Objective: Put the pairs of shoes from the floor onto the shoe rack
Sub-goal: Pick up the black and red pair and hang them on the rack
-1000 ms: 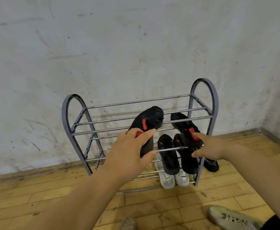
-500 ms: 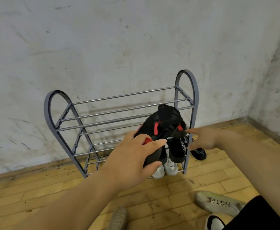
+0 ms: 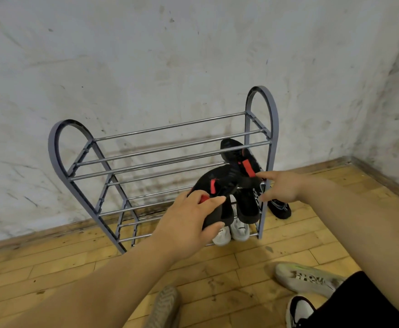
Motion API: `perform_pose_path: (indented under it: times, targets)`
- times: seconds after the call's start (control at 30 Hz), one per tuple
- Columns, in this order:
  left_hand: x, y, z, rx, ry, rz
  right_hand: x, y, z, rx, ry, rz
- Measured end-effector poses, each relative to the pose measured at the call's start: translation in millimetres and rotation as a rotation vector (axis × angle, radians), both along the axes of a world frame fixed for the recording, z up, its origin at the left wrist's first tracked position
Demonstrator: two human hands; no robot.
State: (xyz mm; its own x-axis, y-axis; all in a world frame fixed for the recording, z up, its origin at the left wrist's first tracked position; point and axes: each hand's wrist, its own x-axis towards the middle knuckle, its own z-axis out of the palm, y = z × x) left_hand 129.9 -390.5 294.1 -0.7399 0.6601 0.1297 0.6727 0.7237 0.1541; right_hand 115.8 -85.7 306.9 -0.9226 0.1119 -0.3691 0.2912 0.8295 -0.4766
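The two black-and-red shoes, held apart a second ago, are now brought close together at the right end of the rack (image 3: pixel 261 102). The left shoe (image 3: pixel 219 185) is gripped at its heel by the left hand (image 3: pixel 189 223), thumb across the top and fingers curled beneath the sole; its toe is pointed up and to the right, in front of the middle rails. The right shoe (image 3: pixel 241 157) is seen lying toe-up behind the lower rail of the top tier, its heel just at the fingertips of the right hand (image 3: pixel 281 188). That hand, closed on the shoe a second ago, is now seen with forefinger and thumb spread; whether the heel is still pinched or only touched cannot be told, as the contact is partly hidden by the shoe.

From this it is judged that the right shoe is being settled on the rack and the left one is about to be laid beside it, so the pair is not yet fully placed. A black pair (image 3: pixel 248 207) and a white pair (image 3: pixel 231 230) are already lodged on the lower tiers. More shoes are left on the floor (image 3: pixel 217 268): a black one (image 3: pixel 280 207) beside the rack's right leg, pale ones (image 3: pixel 307 279) and a black-and-white one (image 3: pixel 299 311) near the lower edge.
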Motion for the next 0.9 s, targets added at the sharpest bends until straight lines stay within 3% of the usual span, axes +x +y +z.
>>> perform_pose_path:
  times: [0.6, 0.73, 0.9]
  targets:
    - [-116.9, 84.7, -55.5, 0.12, -0.052, 0.416, -46.9, 5.9, -38.7, -0.065, 0.104, -0.12]
    - [-132.8, 98.1, -66.3, 0.208, -0.08, 0.414, -51.3, 7.5, -44.9, -0.085, 0.129, -0.14]
    - [-137.6, 107.5, -72.9, 0.308, -0.243, 0.274, -55.9, 9.9, -49.1, -0.074, 0.177, -0.173]
